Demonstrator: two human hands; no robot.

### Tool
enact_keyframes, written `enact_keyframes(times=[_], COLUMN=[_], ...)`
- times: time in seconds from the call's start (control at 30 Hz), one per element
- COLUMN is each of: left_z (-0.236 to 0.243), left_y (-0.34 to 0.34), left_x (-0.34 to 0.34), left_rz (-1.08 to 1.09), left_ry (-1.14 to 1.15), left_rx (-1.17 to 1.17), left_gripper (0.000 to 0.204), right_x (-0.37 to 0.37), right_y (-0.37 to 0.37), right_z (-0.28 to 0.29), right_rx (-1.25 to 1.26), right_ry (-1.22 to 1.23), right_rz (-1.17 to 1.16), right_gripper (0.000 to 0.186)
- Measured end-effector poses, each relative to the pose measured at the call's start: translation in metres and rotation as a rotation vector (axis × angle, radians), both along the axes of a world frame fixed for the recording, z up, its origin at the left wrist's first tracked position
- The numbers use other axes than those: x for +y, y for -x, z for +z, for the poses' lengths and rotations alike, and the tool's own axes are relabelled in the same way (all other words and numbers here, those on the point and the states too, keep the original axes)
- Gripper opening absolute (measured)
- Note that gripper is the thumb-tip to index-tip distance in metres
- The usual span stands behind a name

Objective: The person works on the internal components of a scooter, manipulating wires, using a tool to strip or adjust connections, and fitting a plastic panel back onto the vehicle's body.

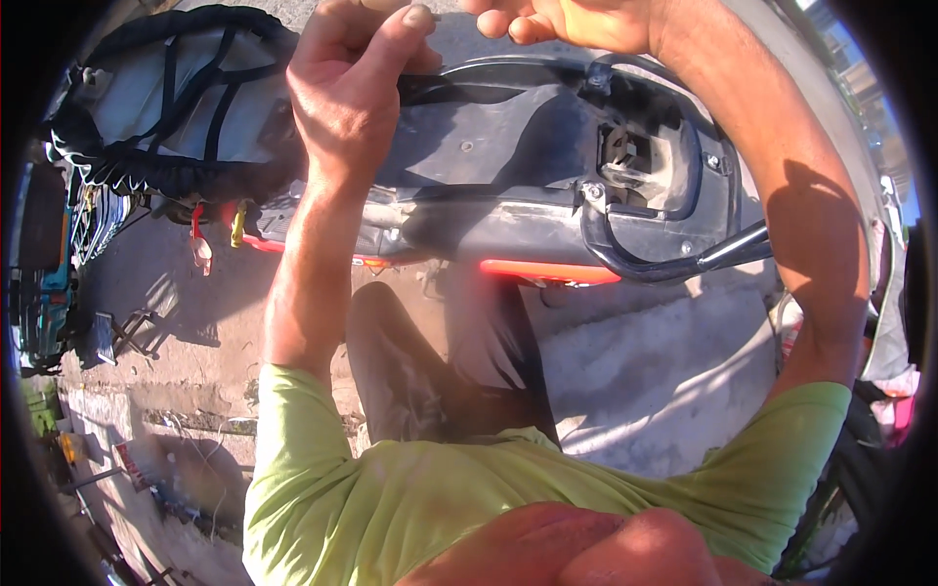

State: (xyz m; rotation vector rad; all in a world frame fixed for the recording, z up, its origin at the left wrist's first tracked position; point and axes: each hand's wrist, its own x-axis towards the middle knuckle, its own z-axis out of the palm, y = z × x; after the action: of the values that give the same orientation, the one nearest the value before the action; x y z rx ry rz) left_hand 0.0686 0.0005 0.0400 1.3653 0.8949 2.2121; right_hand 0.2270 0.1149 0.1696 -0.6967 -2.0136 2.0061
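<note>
Both my hands are raised near the top edge, above a dark scooter (489, 146) whose seat is off. My left hand (352, 83) is closed, thumb pressed toward the curled fingers; what it pinches, if anything, cannot be made out. A short gap to the right, my right hand (576, 21) has its fingers bent inward and is partly cut off by the frame, so its grip is hidden. Below the hands lies the scooter's black body cover (469, 132). An open compartment (635, 166) with bare metal parts shows at the rear, inside a black grab rail (674, 264).
A sheet-like panel with black straps (186, 88) covers the scooter's front at left. Red and yellow tags (200, 239) hang below it. A teal tool or machine (44, 303) stands at far left, near a small metal stand (127, 332). Concrete slabs (645, 361) lie underfoot.
</note>
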Motion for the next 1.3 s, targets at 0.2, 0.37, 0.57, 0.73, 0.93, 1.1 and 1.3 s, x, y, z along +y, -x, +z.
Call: enact_keyframes(times=[0.2, 0.37, 0.57, 0.73, 0.93, 1.1, 1.3], left_z=[0.010, 0.027, 0.026, -0.009, -0.028, -0.030, -0.034], left_y=[-0.006, -0.029, -0.036, -0.049, -0.057, -0.062, -0.061], left_x=[0.015, 0.013, 0.011, 0.019, 0.041, 0.045, 0.045], left_rz=[0.063, 0.183, 0.198, 0.027, -0.369, -0.422, -0.354], left_ry=[-0.225, -0.133, 0.026, 0.114, 0.198, 0.227, 0.206], left_rx=[0.007, 0.003, 0.137, 0.152, 1.013, 1.002, 1.079], left_gripper=[0.023, 0.021, 0.016, 0.031, 0.045, 0.043, 0.041], right_x=[-0.002, 0.000, 0.003, 0.026, 0.051, 0.063, 0.057], right_y=[0.001, -0.002, -0.003, -0.018, -0.071, -0.106, -0.105], right_z=[0.004, 0.002, 0.006, 0.020, 0.030, 0.009, -0.012], right_rx=[-0.039, -0.049, -0.076, -0.193, -0.483, -0.773, -0.810], right_ry=[-0.010, -0.051, -0.171, -0.473, -0.639, -0.501, -0.505], right_rz=[0.055, 0.063, 0.080, 0.100, 0.047, 0.003, -0.029], right_gripper=[0.027, 0.025, 0.024, 0.025, 0.024, 0.018, 0.026])
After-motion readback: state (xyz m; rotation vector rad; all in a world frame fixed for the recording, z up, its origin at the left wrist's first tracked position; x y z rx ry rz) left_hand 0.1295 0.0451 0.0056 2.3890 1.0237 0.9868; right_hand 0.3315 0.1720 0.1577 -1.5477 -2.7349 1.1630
